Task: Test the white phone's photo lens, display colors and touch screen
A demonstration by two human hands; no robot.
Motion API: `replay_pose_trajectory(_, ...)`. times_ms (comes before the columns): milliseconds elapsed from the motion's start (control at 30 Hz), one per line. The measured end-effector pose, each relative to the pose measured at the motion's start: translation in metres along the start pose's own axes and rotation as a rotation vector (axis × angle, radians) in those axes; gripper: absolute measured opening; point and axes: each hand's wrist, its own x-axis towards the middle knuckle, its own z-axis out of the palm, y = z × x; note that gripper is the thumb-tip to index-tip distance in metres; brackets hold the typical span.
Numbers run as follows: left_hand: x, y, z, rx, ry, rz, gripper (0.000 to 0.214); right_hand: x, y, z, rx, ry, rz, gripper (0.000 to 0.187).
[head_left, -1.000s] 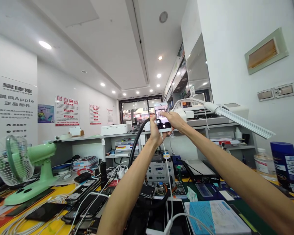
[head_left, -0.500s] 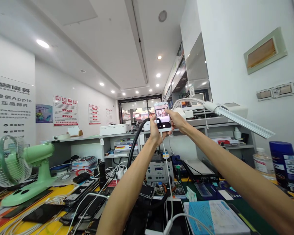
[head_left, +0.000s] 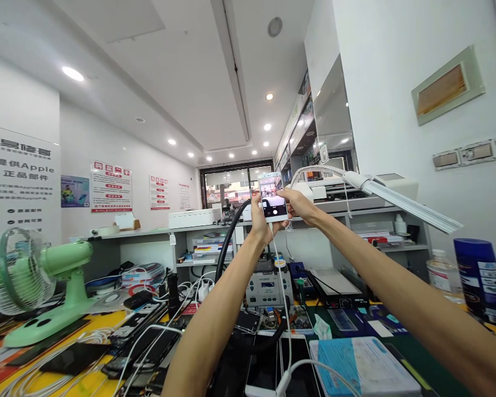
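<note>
Right hand (head_left: 301, 206): digit has moved from mid-screen to the right edge of the phone (head_left: 271, 192) — camera preview now mostly uncovered (glass contact: can't tell). Left hand (head_left: 262, 221) clamped on phone's left side — phone raised above grey station (head_left: 268, 289), white cable (head_left: 290, 344) at its base.

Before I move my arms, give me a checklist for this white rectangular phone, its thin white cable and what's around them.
1. Grip on the white rectangular phone: ok, left hand and right hand both hold it.
2. Screen: ok, lit and showing a camera-like view.
3. Thin white cable at the phone's bottom edge: ok, it appears attached.
4. Thick black curved hose free of the left forearm: cannot tell.
5. Bright yellow worktop uncluttered: not ok, cables and dark devices crowd it.
</note>
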Motion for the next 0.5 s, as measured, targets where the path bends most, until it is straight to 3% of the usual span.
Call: replay_pose_trajectory(500, 0.0008, -0.0052, -0.0036, 0.021, 0.001, 0.007, 0.05, -0.0052, 0.0056, -0.0013, -0.065, -0.035, -0.056, 0.021)
